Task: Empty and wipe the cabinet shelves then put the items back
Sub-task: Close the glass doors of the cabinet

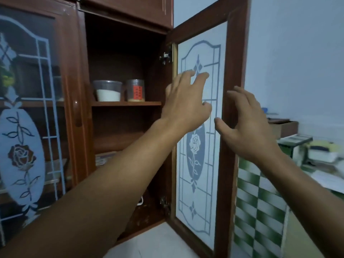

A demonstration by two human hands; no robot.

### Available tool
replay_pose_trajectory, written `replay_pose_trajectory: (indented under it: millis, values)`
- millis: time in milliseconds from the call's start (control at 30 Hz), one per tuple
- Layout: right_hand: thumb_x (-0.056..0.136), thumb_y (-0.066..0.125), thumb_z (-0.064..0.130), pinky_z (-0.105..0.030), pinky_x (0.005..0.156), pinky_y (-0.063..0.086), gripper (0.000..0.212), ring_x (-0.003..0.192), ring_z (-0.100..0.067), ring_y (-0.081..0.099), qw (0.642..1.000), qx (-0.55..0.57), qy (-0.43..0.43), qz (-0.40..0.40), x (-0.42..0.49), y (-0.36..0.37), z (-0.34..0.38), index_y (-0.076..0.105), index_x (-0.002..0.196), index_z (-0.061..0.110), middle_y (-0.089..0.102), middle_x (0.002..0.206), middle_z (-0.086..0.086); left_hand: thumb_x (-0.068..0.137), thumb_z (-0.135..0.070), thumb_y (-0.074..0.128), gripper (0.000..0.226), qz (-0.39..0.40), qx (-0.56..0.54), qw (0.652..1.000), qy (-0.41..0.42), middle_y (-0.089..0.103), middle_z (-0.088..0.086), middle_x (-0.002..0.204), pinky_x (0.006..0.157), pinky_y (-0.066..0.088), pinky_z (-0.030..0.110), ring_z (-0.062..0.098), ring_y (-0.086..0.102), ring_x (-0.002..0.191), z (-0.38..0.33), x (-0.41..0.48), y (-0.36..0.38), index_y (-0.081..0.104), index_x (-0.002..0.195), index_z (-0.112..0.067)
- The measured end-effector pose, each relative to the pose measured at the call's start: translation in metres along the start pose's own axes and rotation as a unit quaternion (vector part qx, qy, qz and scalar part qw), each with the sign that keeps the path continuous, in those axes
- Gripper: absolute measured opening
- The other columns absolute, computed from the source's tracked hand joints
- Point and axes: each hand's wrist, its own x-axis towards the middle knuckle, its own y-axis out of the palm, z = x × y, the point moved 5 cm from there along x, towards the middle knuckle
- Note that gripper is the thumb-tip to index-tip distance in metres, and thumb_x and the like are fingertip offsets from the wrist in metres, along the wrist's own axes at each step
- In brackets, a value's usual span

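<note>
A brown wooden cabinet (119, 45) stands before me with its right door (230, 53) swung wide; the door has frosted glass with a rose pattern. On the upper shelf (126, 103) sit a clear tub with white powder (108, 91) and a clear jar with a red label (135, 90). My left hand (186, 103) is raised in front of the door's hinge side, fingers spread and relaxed, holding nothing. My right hand (245, 125) hovers at the door's outer edge with loose fingers, also empty. My forearm hides much of the lower shelves.
The left cabinet door (31, 108) is closed, with the same rose glass. Some flat packets (104, 158) lie on a lower shelf. At the right are a green and white checked cloth (260, 211), boxes and papers (316, 155), and a pale wall behind.
</note>
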Motion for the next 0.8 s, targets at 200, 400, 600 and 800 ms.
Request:
replay_pose_trajectory:
  millis: [200, 400, 600, 800]
  values:
    - [0.096, 0.057, 0.033, -0.017, 0.092, 0.033, 0.051, 0.12, -0.003, 0.044, 0.985, 0.123, 0.121, -0.025, -0.002, 0.001, -0.051, 0.04, 0.142, 0.019, 0.045, 0.142, 0.004, 0.091, -0.031, 0.059, 0.057, 0.029, -0.172, 0.984, -0.046, 0.041, 0.001, 0.147, 0.091, 0.033, 0.024, 0.019, 0.045, 0.129, -0.028, 0.025, 0.028, 0.039, 0.144, -0.025]
    - [0.102, 0.044, 0.039, -0.031, 0.09, 0.051, 0.032, 0.113, -0.015, 0.061, 0.858, 0.416, 0.302, 0.005, -0.003, 0.029, -0.086, 0.05, 0.129, 0.025, 0.061, 0.125, 0.006, 0.091, -0.039, 0.062, 0.062, 0.056, -0.239, 0.963, -0.11, 0.044, 0.003, 0.146, 0.096, 0.043, 0.032, 0.022, 0.046, 0.129, -0.038, 0.036, 0.051, 0.036, 0.145, -0.024]
    - [0.102, 0.043, 0.027, -0.033, 0.079, 0.054, 0.026, 0.1, -0.022, 0.07, 0.817, 0.48, 0.319, -0.023, 0.0, 0.036, -0.088, 0.065, 0.114, 0.017, 0.073, 0.106, 0.002, 0.088, -0.039, 0.069, 0.08, 0.076, -0.244, 0.957, -0.136, 0.04, 0.009, 0.148, 0.099, 0.042, 0.033, 0.025, 0.043, 0.132, -0.046, 0.037, 0.064, 0.021, 0.15, -0.021]
    - [0.103, 0.046, 0.024, -0.03, 0.084, 0.055, 0.021, 0.095, -0.016, 0.072, 0.812, 0.498, 0.303, -0.019, -0.003, 0.035, -0.079, 0.067, 0.101, 0.021, 0.076, 0.093, 0.005, 0.089, -0.021, 0.07, 0.079, 0.07, -0.242, 0.957, -0.143, 0.041, 0.009, 0.148, 0.094, 0.049, 0.032, 0.028, 0.048, 0.128, -0.047, 0.037, 0.06, 0.021, 0.15, -0.024]
